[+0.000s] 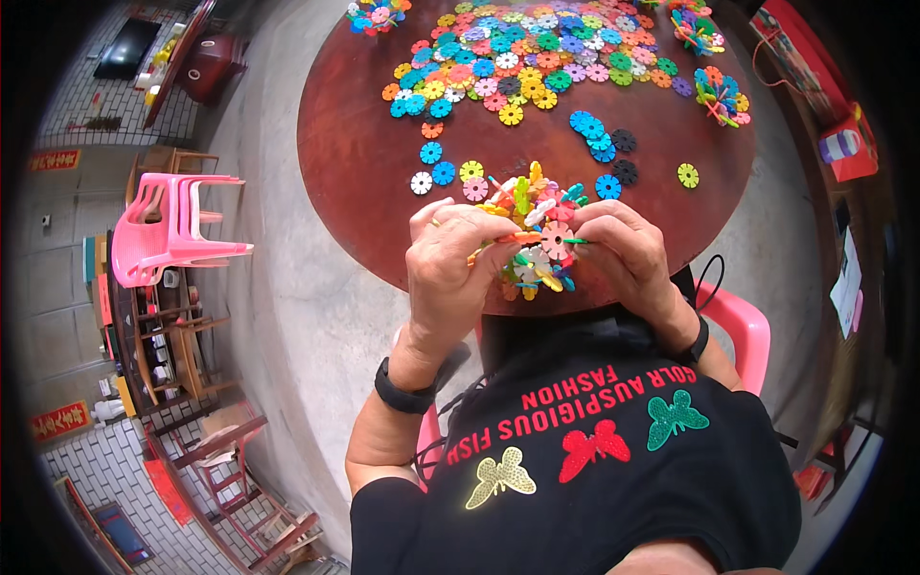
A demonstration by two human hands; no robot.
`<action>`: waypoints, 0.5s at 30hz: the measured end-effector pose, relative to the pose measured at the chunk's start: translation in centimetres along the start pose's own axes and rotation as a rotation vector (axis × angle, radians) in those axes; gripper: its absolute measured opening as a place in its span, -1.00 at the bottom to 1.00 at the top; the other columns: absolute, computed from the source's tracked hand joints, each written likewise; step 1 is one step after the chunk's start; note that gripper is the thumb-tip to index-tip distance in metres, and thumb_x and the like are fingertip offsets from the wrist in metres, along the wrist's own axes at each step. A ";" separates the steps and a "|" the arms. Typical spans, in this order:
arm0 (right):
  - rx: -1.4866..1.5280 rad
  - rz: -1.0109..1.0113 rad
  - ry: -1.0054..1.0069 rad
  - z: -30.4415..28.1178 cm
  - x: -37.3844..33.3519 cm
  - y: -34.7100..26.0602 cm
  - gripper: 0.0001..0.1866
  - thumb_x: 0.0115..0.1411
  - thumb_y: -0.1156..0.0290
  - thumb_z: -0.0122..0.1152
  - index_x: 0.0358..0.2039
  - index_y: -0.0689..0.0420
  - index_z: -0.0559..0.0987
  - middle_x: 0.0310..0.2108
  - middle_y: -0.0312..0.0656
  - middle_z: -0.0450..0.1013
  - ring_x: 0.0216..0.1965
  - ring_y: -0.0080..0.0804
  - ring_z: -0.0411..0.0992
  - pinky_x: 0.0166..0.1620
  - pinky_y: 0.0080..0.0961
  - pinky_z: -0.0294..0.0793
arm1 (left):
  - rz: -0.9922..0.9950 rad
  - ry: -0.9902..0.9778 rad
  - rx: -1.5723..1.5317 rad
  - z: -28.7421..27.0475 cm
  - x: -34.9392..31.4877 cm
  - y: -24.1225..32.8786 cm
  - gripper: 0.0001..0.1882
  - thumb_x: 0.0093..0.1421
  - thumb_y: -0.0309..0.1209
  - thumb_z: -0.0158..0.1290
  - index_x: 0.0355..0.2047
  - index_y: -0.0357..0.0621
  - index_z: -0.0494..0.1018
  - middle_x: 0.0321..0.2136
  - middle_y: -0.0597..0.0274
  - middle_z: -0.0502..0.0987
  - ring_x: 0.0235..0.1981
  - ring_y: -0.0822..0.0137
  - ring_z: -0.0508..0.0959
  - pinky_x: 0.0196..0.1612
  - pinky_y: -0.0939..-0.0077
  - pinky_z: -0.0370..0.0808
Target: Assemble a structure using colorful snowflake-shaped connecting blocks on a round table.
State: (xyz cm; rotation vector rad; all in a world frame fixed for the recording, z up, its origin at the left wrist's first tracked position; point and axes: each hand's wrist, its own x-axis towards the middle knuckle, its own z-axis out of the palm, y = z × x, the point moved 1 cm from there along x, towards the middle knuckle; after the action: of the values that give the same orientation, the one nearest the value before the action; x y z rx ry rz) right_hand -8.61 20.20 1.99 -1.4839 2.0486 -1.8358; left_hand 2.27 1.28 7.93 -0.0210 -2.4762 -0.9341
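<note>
Between my hands, over the near edge of the round table, is a ball of interlocking plastic flower discs (pixel 539 206) in many colours. My left hand (pixel 450 254) is closed, its thumb and fingertips pinching an orange disc (pixel 523 237) seen edge-on at the ball's near side. My right hand (pixel 628 251) is closed too, its fingertips at the right of the ball beside a pink disc (pixel 556 241) and a green one (pixel 576 241) edge-on. The fingers partly hide what the right hand grips. Just beyond the ball lie a loose pink disc (pixel 475 188) and a yellow one (pixel 471 171).
A wide heap of loose discs (pixel 537 48) covers the far part of the dark red table (pixel 355 163). Blue discs (pixel 591 126) and black discs (pixel 624 141) lie right of centre. Finished-looking disc balls (pixel 721 96) stand at the right rim. Pink plastic chairs (pixel 168 230) stand at the left.
</note>
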 end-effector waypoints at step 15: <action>0.000 -0.007 -0.043 -0.5 0.1 0.2 -0.87 0.10 0.57 0.28 -0.32 0.24 0.52 -0.32 -0.11 0.49 -0.25 -0.21 0.49 -0.22 -0.41 0.47 | -0.021 -0.187 0.135 -0.3 1.3 0.7 -0.92 0.05 -0.41 0.25 -0.42 -0.02 0.58 -0.43 0.38 0.61 -0.24 0.34 0.57 0.12 0.22 0.20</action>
State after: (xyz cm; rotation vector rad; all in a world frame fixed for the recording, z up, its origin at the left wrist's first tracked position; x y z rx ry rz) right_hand -9.02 20.51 2.04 -1.5188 2.0269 -1.7898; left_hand 1.36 1.40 9.11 -0.0392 -2.7125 -0.8035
